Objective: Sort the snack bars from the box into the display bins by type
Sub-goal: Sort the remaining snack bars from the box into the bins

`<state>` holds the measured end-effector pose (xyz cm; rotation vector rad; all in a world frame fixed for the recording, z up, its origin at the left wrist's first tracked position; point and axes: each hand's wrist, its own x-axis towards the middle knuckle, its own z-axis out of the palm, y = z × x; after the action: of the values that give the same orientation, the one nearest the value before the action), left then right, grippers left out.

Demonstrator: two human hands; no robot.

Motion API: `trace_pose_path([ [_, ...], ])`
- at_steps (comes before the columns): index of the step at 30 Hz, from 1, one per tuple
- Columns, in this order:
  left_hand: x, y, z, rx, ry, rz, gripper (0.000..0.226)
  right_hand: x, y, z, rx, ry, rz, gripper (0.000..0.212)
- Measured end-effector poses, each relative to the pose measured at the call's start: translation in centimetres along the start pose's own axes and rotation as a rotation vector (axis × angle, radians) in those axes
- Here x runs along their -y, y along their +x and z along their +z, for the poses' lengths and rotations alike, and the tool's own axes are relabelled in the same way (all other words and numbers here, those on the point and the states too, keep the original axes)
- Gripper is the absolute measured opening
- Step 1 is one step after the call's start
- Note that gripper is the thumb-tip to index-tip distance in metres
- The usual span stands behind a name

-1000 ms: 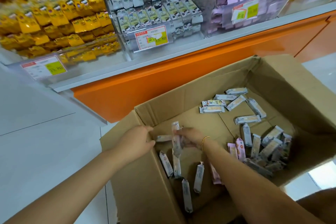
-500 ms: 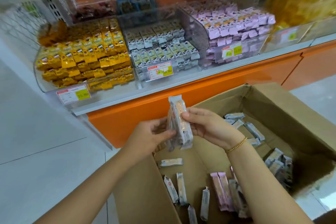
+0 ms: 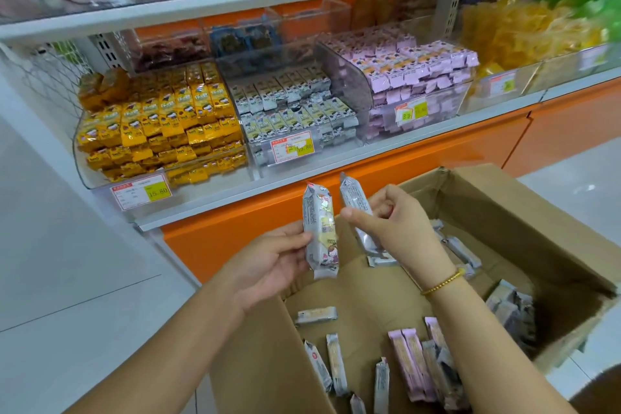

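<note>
Shelf (image 3: 235,200) ahead carried the yellow bin (image 3: 158,124), grey bin (image 3: 289,111) and pink bin (image 3: 420,77), each price-tagged. Above the open box (image 3: 504,202), the left grip (image 3: 268,265) pinched one grey snack bar (image 3: 321,228) upright; the right grip (image 3: 393,228) held a second grey bar (image 3: 355,205) just beside it. Loose bars (image 3: 316,314) lay inside the box.

Our left hand (image 3: 268,265) lies at 9 o'clock of our right hand (image 3: 393,228), palm up, with thumb and fingers pinching a grey snack bar (image 3: 321,232) upright. Our right hand's curled fingers grip a second snack bar (image 3: 356,208). Both bare forearms reach in from 6 o'clock.
</note>
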<state>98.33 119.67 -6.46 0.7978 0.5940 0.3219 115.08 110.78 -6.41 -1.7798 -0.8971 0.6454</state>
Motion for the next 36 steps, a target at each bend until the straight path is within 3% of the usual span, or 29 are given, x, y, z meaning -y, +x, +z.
trace_pose_path([
  [5,0.2,-0.1,-0.2,-0.029,-0.024,0.046,0.042,0.4,-0.9,1.0,0.123,0.042,0.011,0.032],
  [14,-0.6,-0.6,-0.7,-0.048,0.026,0.107,0.041,0.7,-1.6,2.3,0.089,0.140,-0.134,0.037],
  [18,-1.0,-0.4,-0.9,-0.072,0.102,0.171,0.044,0.7,-2.0,3.1,0.151,-0.075,-0.263,0.059],
  [21,-1.6,-0.3,-0.9,-0.103,0.182,0.211,0.045,0.7,-1.6,4.2,0.085,-0.264,-0.299,0.081],
  [24,-3.0,0.1,-0.7,-0.144,0.259,0.283,0.035,1.9,-0.1,4.3,0.068,-0.199,-0.341,0.074],
  [26,-4.3,0.4,-1.0,-0.294,0.462,0.376,0.033,3.5,2.0,4.1,0.061,-0.253,-0.371,0.072],
  [29,-6.2,1.0,-2.9,-0.575,0.911,0.489,0.048,7.5,6.9,4.1,0.040,-0.376,-0.376,0.065],
  [34,-8.9,2.3,-5.5,-0.704,1.161,0.522,0.059,12.2,16.1,7.1,0.128,-0.614,-0.224,0.049],
  [36,-9.3,3.0,-5.6,-0.764,1.298,0.535,0.055,12.7,17.9,8.8,0.189,-0.718,-0.135,0.030],
])
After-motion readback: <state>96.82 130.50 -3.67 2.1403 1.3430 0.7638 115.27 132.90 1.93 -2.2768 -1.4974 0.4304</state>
